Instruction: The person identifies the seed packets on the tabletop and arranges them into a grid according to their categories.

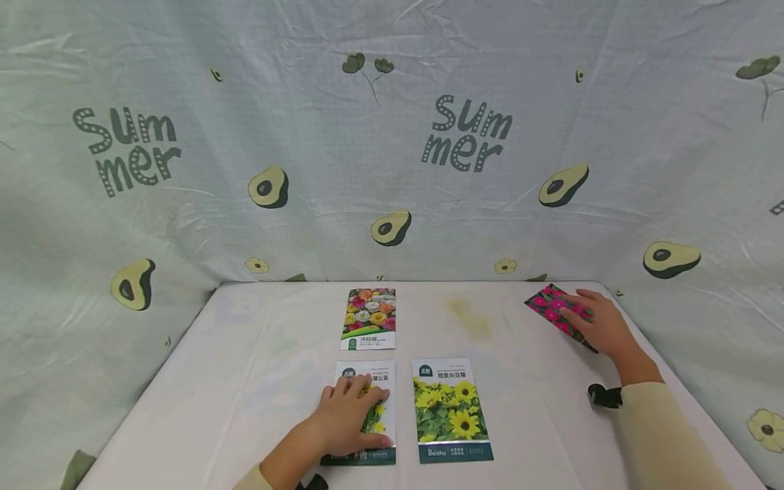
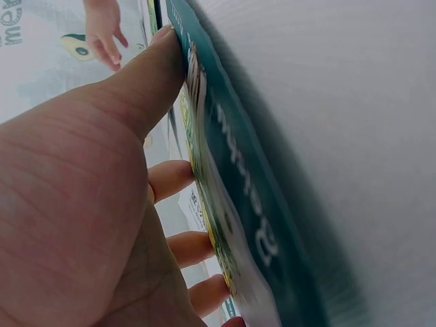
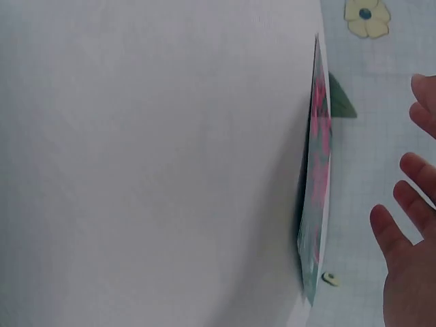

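The yellow-flower packet [image 1: 382,418] lies at the lower middle of the head frame, partly hidden by the left hand [image 1: 346,418], whose fingers are spread, their tips touching its face, not clamped around it. The pink-flower packet [image 1: 551,304] lies askew at middle right, below the right hand [image 1: 603,323]; its fingers stand apart, and in the right wrist frame a gap shows between them and the packet.

As a judgement, uneven pressure from the left hand could skid its packet sideways or crease it, since it looks thin and pliable. The pink-flower packet could slip off if pushed outward, lying close to the table's far right edge. Its flatness may make it awkward to pinch.

The packets are thin, glossy-looking rectangles; in the left wrist frame, the teal end band of the near one bends in a gentle wave. Just right of it lies the sunflower packet [image 1: 452,412], and above it the mixed-flower packet [image 1: 369,318]. The pale table [image 1: 257,381] looks smooth, with a yellowish stain [image 1: 471,320]; behind hangs a creased, avocado-printed sheet [image 1: 318,136].
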`<state>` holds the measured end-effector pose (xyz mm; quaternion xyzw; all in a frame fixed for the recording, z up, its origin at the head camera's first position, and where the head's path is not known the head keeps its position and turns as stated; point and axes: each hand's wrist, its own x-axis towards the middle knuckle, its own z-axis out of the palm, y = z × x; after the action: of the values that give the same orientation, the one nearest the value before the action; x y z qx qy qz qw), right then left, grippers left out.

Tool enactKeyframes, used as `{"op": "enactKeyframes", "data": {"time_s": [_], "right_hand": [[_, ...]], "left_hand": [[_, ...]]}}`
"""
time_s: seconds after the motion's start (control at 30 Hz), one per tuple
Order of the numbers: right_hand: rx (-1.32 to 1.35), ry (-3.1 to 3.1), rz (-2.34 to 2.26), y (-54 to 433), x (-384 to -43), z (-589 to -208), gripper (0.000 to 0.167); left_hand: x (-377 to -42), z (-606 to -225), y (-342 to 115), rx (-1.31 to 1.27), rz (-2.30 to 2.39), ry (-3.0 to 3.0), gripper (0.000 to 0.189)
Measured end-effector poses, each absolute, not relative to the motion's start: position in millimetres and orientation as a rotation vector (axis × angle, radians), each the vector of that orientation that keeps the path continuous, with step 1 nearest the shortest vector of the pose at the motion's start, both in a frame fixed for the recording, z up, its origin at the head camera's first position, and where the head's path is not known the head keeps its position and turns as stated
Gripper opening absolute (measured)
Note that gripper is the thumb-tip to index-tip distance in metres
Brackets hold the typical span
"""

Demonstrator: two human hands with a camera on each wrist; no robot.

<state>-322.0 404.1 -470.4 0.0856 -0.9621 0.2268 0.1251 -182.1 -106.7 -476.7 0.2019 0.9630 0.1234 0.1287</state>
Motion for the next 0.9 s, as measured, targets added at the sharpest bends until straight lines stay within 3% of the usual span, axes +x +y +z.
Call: {"op": "enactKeyframes", "data": {"time_s": [0.33,0.67,0.9], "right_hand": [[0.195,-2.912,0.686,419.9,-336.3,-479.8,0.063],[0.256,-2.995,0.546,413.9,-349.1,-478.5,0.056],[0.205,-3.11,0.499,413.2,-357.0,-480.0,0.063]], "left_hand": [[-184.3,-484.4,-109.8,0.615,0.368,2.82,0.084],[-184.7,-486.5,-110.6,0.604,0.368,2.816,0.083],[-181.9,-477.8,-109.2,0.61,0.371,2.794,0.084]]}}
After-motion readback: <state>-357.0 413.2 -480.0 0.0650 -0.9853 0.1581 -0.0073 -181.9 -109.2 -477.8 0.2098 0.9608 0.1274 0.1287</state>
